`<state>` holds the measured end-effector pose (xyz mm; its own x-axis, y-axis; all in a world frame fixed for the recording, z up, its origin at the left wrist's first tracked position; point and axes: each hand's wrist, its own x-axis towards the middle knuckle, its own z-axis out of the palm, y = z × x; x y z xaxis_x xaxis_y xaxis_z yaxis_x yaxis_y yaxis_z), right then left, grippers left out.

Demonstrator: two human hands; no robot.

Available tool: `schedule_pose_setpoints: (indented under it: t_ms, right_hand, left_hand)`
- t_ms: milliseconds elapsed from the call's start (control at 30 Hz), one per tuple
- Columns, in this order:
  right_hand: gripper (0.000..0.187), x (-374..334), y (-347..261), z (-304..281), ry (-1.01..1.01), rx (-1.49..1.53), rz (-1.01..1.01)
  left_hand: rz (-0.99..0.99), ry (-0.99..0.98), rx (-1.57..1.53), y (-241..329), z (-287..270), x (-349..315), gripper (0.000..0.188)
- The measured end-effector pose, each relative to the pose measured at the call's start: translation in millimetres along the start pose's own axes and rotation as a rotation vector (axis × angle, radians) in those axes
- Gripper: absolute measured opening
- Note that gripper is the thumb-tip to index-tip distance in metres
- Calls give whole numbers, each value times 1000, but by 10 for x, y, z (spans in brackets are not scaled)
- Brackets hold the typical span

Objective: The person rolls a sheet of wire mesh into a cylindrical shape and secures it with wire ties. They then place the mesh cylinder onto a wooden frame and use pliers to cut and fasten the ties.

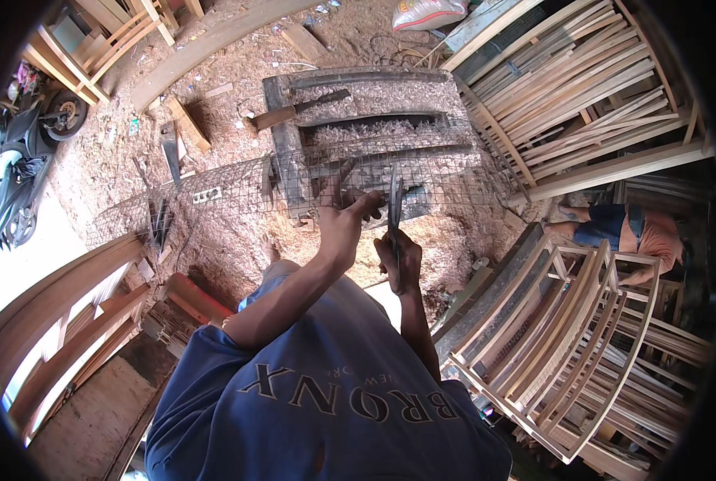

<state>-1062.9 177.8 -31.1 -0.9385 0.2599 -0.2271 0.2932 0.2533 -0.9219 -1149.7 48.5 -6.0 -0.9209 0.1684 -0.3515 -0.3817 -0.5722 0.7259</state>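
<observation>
A sheet of wire mesh (237, 186) stretches across in front of me, partly over a dark slatted wooden frame (294, 178). My left hand (342, 220) is at the mesh's near edge, fingers bent and seemingly gripping it. Just to its right, my right hand (402, 260) is wrapped round the handles of a pair of long dark snips (395, 200). Their blades point away from me, up against the mesh. Whether the blades are parted is hard to make out.
A saw-like tool with a wooden handle (274, 118) lies on the slatted frame. Wood shavings cover the floor. Stacked wood strips (582, 96) and a curved wooden rack (550, 345) stand right, near another person (654, 236) bending. A motorcycle (21, 172) is left.
</observation>
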Motion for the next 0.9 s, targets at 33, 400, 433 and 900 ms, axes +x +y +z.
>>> schedule_pose_setpoints:
  t_ms: [33, 400, 433, 900]
  right_hand:
    - [20, 3, 18, 3, 8, 17, -1]
    - [17, -22, 115, -28, 97, -284, -308]
    - [17, -57, 97, -57, 68, -195, -279]
    - [26, -464, -68, 49, -58, -39, 69]
  left_hand:
    - [-6, 8, 2, -14, 0, 2, 68]
    - [-31, -69, -134, -39, 47, -15, 69]
    - [-13, -72, -101, -13, 53, -22, 70]
    - [259, -43, 103, 124, -61, 120, 75]
